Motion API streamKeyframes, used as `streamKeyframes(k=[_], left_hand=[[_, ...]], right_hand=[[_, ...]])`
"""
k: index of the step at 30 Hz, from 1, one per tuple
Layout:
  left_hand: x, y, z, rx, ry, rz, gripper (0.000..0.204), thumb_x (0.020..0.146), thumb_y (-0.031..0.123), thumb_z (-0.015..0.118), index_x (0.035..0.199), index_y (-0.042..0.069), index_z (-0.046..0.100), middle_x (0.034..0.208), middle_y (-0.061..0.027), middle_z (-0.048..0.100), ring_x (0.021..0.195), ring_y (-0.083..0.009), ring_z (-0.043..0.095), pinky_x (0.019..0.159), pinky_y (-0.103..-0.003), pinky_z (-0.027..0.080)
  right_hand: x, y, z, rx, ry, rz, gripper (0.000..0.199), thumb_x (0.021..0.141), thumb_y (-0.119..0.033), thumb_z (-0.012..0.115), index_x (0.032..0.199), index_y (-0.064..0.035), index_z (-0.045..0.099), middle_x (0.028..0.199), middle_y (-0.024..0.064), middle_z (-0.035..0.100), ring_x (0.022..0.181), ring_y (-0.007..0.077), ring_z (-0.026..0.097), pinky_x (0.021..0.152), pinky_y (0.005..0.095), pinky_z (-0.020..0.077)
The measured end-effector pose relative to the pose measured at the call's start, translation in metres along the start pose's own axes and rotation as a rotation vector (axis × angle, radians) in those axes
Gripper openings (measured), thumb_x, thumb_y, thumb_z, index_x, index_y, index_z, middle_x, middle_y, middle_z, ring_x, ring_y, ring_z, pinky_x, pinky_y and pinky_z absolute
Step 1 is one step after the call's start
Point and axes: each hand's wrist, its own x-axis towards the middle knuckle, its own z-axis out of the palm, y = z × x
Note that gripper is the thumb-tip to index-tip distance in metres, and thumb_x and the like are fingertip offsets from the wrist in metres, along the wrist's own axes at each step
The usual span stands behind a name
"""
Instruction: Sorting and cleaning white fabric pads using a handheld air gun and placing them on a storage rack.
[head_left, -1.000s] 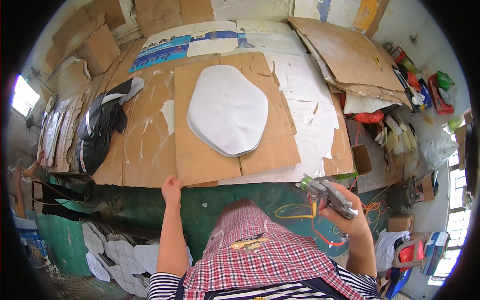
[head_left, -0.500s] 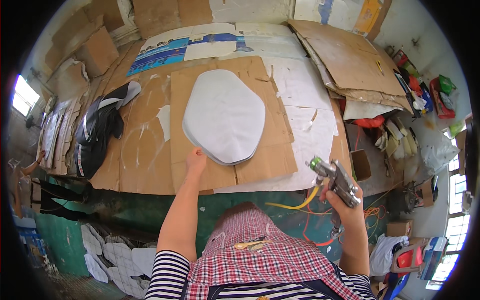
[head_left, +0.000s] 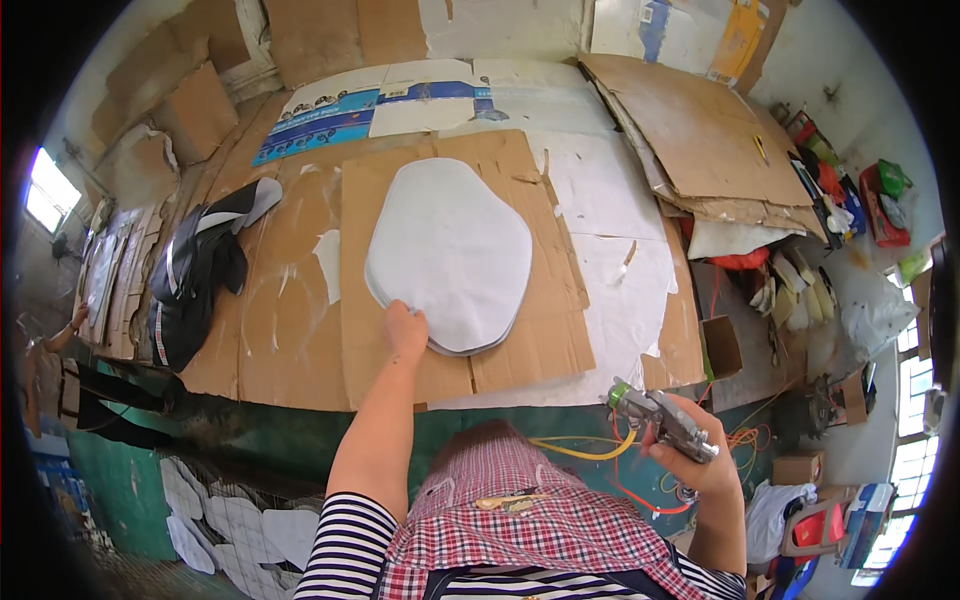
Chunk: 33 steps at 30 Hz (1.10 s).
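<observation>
A stack of white, rounded, many-sided sheets (head_left: 450,250) lies on a brown cardboard piece (head_left: 550,330) on the bench. My left hand (head_left: 406,332) is at the lower-left edge of the stack, its fingers pinched on the top sheet's rim; the fingertips are partly hidden. In my right hand (head_left: 700,450) is a metal spray gun (head_left: 665,420) with a green part at its front and a yellow hose (head_left: 590,455). The gun is held off the bench's near edge, pointing to the left, apart from the sheets.
Flat cardboard (head_left: 700,130) is piled at the bench's back right. A dark garment (head_left: 200,270) lies at the left. Orange hoses (head_left: 650,508) trail over the green floor. More pale sheets (head_left: 235,525) rest on mesh at lower left. Another person's legs (head_left: 120,400) show at far left.
My left hand has shifted slightly right along the stack's near-left edge and now overlaps it. My right hand has lowered the spray gun and tilted it flatter. The view has tipped slightly upward.
</observation>
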Motion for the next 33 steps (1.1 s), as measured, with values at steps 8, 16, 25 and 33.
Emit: streamKeyframes(k=[8,16,25,33], left_hand=[[0.007,0.013,-0.005,-0.030,-0.114,-0.136,0.012,0.076,0.016,0.062,0.079,0.005,0.064,0.088,-0.0156,0.066,0.083,-0.0327,0.064,0.073,-0.042,0.051],[0.006,0.007,0.005,-0.472,-0.131,-0.459,0.025,0.075,0.012,0.065,0.096,0.001,0.058,0.080,-0.0122,0.064,0.065,-0.0225,0.064,0.054,-0.035,0.051],[-0.008,0.017,-0.001,-0.898,-0.351,-0.601,0.024,0.077,0.004,0.063,0.100,-0.001,0.057,0.082,-0.0095,0.062,0.065,-0.0206,0.062,0.051,-0.035,0.052],[-0.020,0.018,0.003,-0.966,-0.445,-0.583,0.032,0.076,0.000,0.058,0.107,0.000,0.053,0.094,-0.0134,0.060,0.079,-0.0262,0.062,0.066,-0.042,0.055]], right_hand=[[0.042,0.000,0.012,0.130,0.148,-0.147,0.054,0.080,-0.002,0.067,0.130,0.0024,0.046,0.089,0.0059,0.061,0.082,0.0126,0.059,0.072,0.0247,0.0486],[0.035,-0.002,0.005,0.027,0.019,-0.127,0.053,0.080,-0.002,0.067,0.129,0.0017,0.047,0.090,0.0053,0.061,0.080,0.0115,0.058,0.072,0.0250,0.0486],[0.023,0.005,-0.011,0.003,0.179,-0.126,0.049,0.079,-0.001,0.066,0.125,0.0035,0.049,0.088,0.0064,0.061,0.078,0.0119,0.059,0.071,0.0265,0.0511],[0.022,-0.003,0.000,0.088,0.154,-0.148,0.052,0.079,0.000,0.066,0.127,0.0039,0.047,0.088,0.0062,0.061,0.079,0.0123,0.060,0.070,0.0261,0.0506]])
